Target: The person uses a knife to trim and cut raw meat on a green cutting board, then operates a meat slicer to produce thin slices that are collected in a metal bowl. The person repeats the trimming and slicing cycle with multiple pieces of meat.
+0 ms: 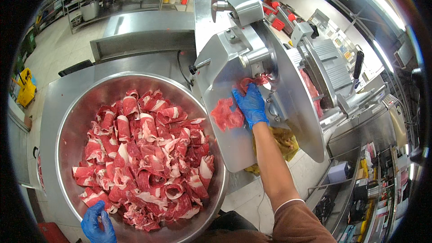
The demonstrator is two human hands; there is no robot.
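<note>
My right hand [250,105], in a blue glove, reaches under the blade of a metal meat slicer [233,49]. Its fingertips touch a thin red meat slice [248,83] by the blade; whether they grip it is unclear. Just left of that hand, another flat slice [227,114] lies on the slicer's tray. My left hand [98,224], also blue-gloved, is at the near left rim of a big steel bowl [64,172], fingers bent and apart, beside the meat. Curled slices of red meat with white fat [145,162] are heaped in the bowl. A larger meat piece [310,91] sits on the slicer's carriage.
The bowl stands on a steel table [54,108]. A yellowish cloth [283,141] lies beneath the slicer's right side. Behind the table is a steel counter [148,23]; a power cord [180,65] runs near the slicer. Shelves [357,189] stand at right, a yellow mop bucket [26,87] at far left.
</note>
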